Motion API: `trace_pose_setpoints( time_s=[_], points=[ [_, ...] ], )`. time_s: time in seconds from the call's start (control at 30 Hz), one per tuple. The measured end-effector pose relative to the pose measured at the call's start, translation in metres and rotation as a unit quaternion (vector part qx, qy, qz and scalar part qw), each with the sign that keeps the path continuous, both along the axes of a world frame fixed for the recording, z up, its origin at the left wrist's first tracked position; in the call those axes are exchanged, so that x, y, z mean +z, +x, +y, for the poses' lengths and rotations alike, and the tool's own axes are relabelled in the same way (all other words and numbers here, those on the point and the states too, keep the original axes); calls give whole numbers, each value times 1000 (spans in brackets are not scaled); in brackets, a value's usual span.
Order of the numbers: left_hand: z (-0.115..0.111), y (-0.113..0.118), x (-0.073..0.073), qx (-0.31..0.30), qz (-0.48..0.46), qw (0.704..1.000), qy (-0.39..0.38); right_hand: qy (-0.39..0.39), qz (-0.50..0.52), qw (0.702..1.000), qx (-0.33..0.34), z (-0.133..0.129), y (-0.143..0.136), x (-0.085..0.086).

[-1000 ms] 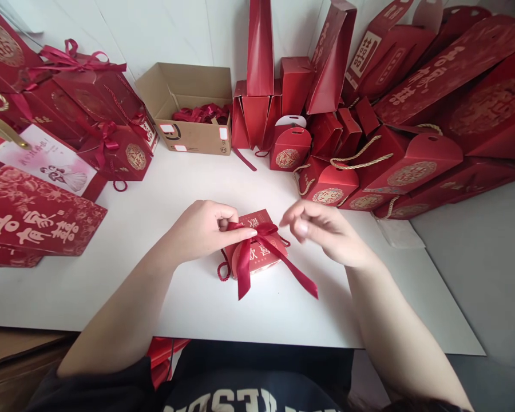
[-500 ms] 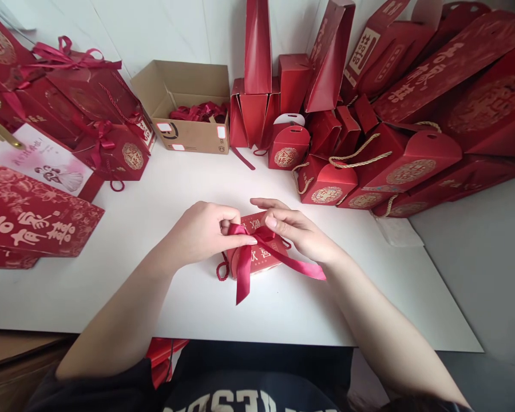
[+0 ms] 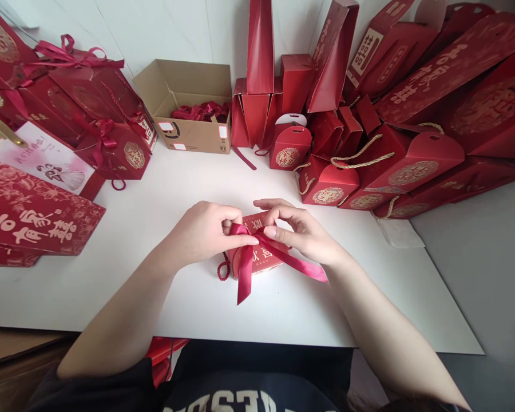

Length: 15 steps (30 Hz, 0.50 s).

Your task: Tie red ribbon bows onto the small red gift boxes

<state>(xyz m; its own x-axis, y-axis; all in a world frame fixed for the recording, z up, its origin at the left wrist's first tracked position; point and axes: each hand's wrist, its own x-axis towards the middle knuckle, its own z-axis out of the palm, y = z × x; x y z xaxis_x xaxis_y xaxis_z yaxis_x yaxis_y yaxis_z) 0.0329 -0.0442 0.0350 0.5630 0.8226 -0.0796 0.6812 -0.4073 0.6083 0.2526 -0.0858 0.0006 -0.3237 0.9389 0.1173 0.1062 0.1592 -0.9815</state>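
Observation:
A small red gift box (image 3: 268, 260) with pale lettering on its lid lies on the white table in front of me. Across its top runs a shiny crimson ribbon (image 3: 245, 280), tied in a bow, with one tail hanging toward me and the other trailing right. My left hand (image 3: 214, 229) pinches the bow's left loop between thumb and fingers. On the other side, my right hand (image 3: 298, 232) has its thumb and index finger closed on the ribbon by the knot, the other fingers raised. A dark red cord loop (image 3: 224, 268) sticks out at the box's left.
Behind stands an open cardboard box (image 3: 193, 136) with crimson ribbons inside. Red gift boxes with gold rope handles (image 3: 330, 186) crowd the back right. Ribboned boxes (image 3: 129, 154) and a red bag (image 3: 38, 220) fill the left. A grey wall (image 3: 489, 252) borders the right.
My right hand's index finger has curled in and met the thumb at the ribbon near the knot. The left hand keeps its pinch, and the box stays in place.

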Motion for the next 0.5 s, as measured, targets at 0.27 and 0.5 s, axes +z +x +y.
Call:
trace_pose_setpoints(
  time_s=[0.27,0.5],
  points=[
    [1,1,-2,-2,-9,1000,0,-6,37,999,24,1,0,-5],
    [1,-2,1,-7,-16,1000,-26,35,-46,998,34,0,5,-2]
  ],
)
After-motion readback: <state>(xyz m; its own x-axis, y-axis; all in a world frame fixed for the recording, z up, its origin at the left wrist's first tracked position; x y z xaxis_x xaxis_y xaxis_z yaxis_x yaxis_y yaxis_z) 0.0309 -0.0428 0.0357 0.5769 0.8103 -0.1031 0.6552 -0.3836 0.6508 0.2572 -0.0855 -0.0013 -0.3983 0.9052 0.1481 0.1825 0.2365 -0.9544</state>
